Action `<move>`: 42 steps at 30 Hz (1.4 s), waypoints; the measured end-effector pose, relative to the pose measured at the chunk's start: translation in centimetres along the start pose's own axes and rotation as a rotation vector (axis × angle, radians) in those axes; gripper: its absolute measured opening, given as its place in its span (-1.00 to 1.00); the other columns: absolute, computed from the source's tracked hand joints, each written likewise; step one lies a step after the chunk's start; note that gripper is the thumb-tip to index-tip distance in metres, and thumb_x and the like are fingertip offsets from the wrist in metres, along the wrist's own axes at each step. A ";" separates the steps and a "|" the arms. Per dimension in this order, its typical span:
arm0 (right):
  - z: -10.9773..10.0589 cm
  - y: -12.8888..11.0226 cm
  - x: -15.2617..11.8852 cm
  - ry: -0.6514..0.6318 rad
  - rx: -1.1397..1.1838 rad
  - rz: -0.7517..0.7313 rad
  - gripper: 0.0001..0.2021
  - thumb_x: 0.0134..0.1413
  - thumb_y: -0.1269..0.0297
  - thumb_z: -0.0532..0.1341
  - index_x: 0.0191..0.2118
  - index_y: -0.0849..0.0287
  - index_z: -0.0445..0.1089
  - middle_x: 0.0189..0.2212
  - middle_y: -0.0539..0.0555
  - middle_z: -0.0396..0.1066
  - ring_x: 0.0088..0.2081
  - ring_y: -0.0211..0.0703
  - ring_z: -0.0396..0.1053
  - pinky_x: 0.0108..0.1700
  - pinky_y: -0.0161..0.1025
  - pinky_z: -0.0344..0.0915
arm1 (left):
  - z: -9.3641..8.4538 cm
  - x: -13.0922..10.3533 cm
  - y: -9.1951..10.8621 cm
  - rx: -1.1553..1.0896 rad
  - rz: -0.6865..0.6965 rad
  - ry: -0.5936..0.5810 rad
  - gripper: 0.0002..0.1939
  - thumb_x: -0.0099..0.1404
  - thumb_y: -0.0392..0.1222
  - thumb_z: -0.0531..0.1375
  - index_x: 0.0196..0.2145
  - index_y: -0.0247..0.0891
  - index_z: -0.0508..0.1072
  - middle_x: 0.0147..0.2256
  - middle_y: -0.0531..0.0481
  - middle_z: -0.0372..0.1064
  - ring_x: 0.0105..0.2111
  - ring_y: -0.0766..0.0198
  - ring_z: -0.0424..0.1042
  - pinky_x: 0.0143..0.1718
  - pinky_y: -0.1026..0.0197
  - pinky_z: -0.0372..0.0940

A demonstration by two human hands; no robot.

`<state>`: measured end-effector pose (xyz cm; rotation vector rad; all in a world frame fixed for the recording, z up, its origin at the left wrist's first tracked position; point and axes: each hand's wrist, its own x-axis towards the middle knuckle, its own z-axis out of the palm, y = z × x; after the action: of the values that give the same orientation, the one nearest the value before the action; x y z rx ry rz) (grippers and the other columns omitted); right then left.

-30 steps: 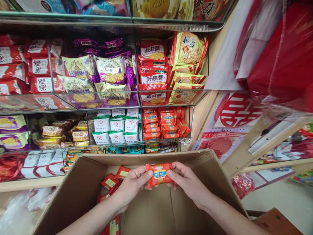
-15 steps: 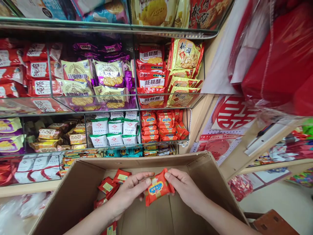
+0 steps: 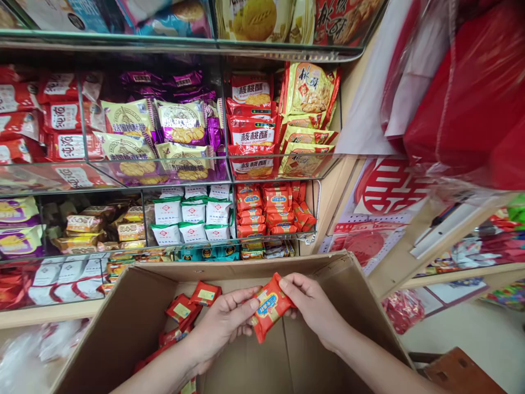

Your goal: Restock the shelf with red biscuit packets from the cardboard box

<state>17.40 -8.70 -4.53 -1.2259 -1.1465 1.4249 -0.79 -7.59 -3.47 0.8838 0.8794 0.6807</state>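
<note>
Both hands hold one red wrapped snack packet [image 3: 270, 306] with a blue and gold label, above the open cardboard box [image 3: 241, 268]. My left hand [image 3: 225, 323] is closed on its left edge, thumb on top and fingers curled beneath. My right hand [image 3: 307, 306] pinches its right edge between thumb and fingers. The packet is tilted, its label facing up. Inside the box, on the left, lie several loose red packets [image 3: 180, 310], partly hidden by my left hand and forearm.
Behind the box, a glass-divided shelf bears red packets [image 3: 277, 198], white-green packets [image 3: 192, 212], purple biscuit packs [image 3: 182, 123] and walnut shortbread packs [image 3: 252, 131]. Red bags [image 3: 459, 109] hang at the right. A brown wooden stool [image 3: 463, 372] stands at lower right.
The packet has turned a little in my hands and shifted slightly right and up. Both hands keep hold of it.
</note>
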 end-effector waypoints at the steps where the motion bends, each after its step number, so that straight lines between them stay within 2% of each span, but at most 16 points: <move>1: -0.1 -0.1 0.0 0.011 -0.001 -0.007 -0.63 -0.01 -0.06 0.12 -0.47 0.21 0.22 -0.62 -0.07 0.24 -0.59 -0.35 0.18 -0.54 -0.37 0.11 | 0.1 -0.1 0.0 -0.005 0.006 -0.006 -0.61 0.06 -0.11 0.29 -0.14 -0.25 0.46 -0.34 -0.06 0.45 -0.47 0.42 0.31 -0.47 0.39 0.19; 5: -0.3 -0.1 0.1 0.023 -0.007 -0.031 -0.63 -0.02 -0.06 0.13 -0.48 0.21 0.23 -0.62 -0.07 0.22 -0.58 -0.35 0.16 -0.55 -0.37 0.11 | 0.1 -0.3 -0.1 0.015 0.027 -0.017 -0.56 0.02 -0.15 0.32 -0.11 -0.24 0.45 -0.33 -0.06 0.46 -0.46 0.41 0.32 -0.43 0.37 0.23; 9: -0.2 -0.1 0.1 0.012 -0.009 -0.036 -0.64 0.01 -0.05 0.11 -0.46 0.21 0.24 -0.61 -0.07 0.20 -0.58 -0.36 0.14 -0.55 -0.37 0.10 | 0.1 -0.3 -0.3 -0.004 0.036 0.003 -0.61 0.00 -0.18 0.33 -0.16 -0.22 0.48 -0.31 -0.05 0.47 -0.45 0.40 0.34 -0.43 0.37 0.26; 14: -0.2 -0.1 0.1 0.014 0.023 -0.058 -0.64 0.04 -0.04 0.08 -0.37 0.22 0.26 -0.55 -0.02 0.26 -0.53 -0.32 0.21 -0.53 -0.36 0.13 | 0.2 -0.3 -0.2 -0.107 0.004 -0.021 -0.67 0.07 -0.23 0.30 -0.16 -0.27 0.47 -0.31 -0.08 0.47 -0.42 0.38 0.39 -0.35 0.34 0.29; 18: 0.0 -0.4 -0.1 -0.050 0.018 -0.073 -0.65 -0.05 0.04 0.21 -0.24 0.20 0.25 -0.47 -0.01 0.30 -0.47 -0.32 0.24 -0.49 -0.37 0.14 | 0.1 -0.3 -0.1 -0.204 -0.001 -0.007 -0.75 0.09 -0.31 0.28 -0.21 -0.28 0.47 -0.28 -0.08 0.46 -0.39 0.37 0.42 -0.26 0.28 0.31; 20: 0.1 -0.5 -0.2 -0.055 0.004 -0.061 -0.64 -0.09 0.07 0.25 -0.23 0.20 0.24 -0.47 -0.03 0.30 -0.47 -0.32 0.23 -0.48 -0.37 0.14 | 0.1 -0.3 -0.1 -0.212 0.005 -0.009 -0.74 0.07 -0.33 0.29 -0.22 -0.28 0.46 -0.28 -0.07 0.46 -0.37 0.35 0.43 -0.22 0.25 0.31; 26: 0.4 -0.6 -0.5 -0.059 -0.034 -0.076 -0.63 -0.10 0.04 0.24 -0.24 0.19 0.24 -0.49 -0.04 0.27 -0.47 -0.32 0.23 -0.46 -0.35 0.15 | 0.3 -0.3 -0.1 -0.129 -0.011 -0.016 -0.77 0.13 -0.19 0.25 -0.23 -0.30 0.43 -0.34 -0.05 0.43 -0.42 0.37 0.40 -0.37 0.33 0.28; 29: 0.3 -0.5 -0.4 -0.019 0.046 -0.083 -0.61 -0.04 -0.04 0.17 -0.23 0.18 0.23 -0.50 -0.04 0.27 -0.50 -0.32 0.24 -0.48 -0.34 0.15 | 0.4 -0.1 0.0 -0.119 0.010 -0.014 -0.75 0.11 -0.17 0.26 -0.24 -0.28 0.40 -0.36 -0.01 0.41 -0.43 0.39 0.38 -0.40 0.35 0.26; 33: -0.1 -0.1 0.1 0.052 0.230 -0.002 -0.56 -0.01 -0.16 0.05 -0.34 0.20 0.24 -0.53 -0.01 0.30 -0.56 -0.33 0.23 -0.54 -0.36 0.09 | 0.7 -0.1 1.0 -0.164 0.066 0.001 -0.71 0.13 -0.17 0.25 -0.19 -0.17 0.30 -0.39 0.07 0.38 -0.49 0.44 0.35 -0.47 0.38 0.24; 36: -0.2 0.1 0.4 0.041 0.292 0.080 -0.50 -0.06 -0.21 0.06 -0.37 0.23 0.27 -0.56 -0.01 0.31 -0.60 -0.36 0.21 -0.56 -0.37 0.05 | 1.3 -0.1 2.1 -0.182 0.119 -0.022 -0.65 0.16 -0.19 0.23 -0.10 -0.12 0.26 -0.33 0.04 0.38 -0.51 0.45 0.36 -0.49 0.39 0.25; 39: 0.1 0.0 0.3 -0.010 0.250 0.122 -0.47 -0.11 -0.23 0.08 -0.40 0.25 0.26 -0.59 -0.02 0.30 -0.63 -0.38 0.19 -0.58 -0.39 0.04 | 2.4 0.6 3.5 -0.210 0.174 -0.034 -0.62 0.16 -0.27 0.22 -0.06 -0.14 0.25 -0.28 0.01 0.38 -0.47 0.43 0.38 -0.44 0.37 0.30; 42: 0.6 0.1 0.1 -0.051 0.159 0.133 -0.45 -0.15 -0.25 0.08 -0.41 0.25 0.26 -0.60 -0.02 0.31 -0.64 -0.39 0.19 -0.58 -0.39 0.06 | 3.9 2.3 5.2 -0.263 0.226 -0.039 -0.73 0.17 -0.38 0.19 -0.17 -0.23 0.29 -0.37 0.01 0.38 -0.44 0.39 0.41 -0.38 0.34 0.34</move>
<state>16.84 -8.65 -4.57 -1.1766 -0.9798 1.6225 2.98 -4.71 1.52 0.7616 0.6424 0.9491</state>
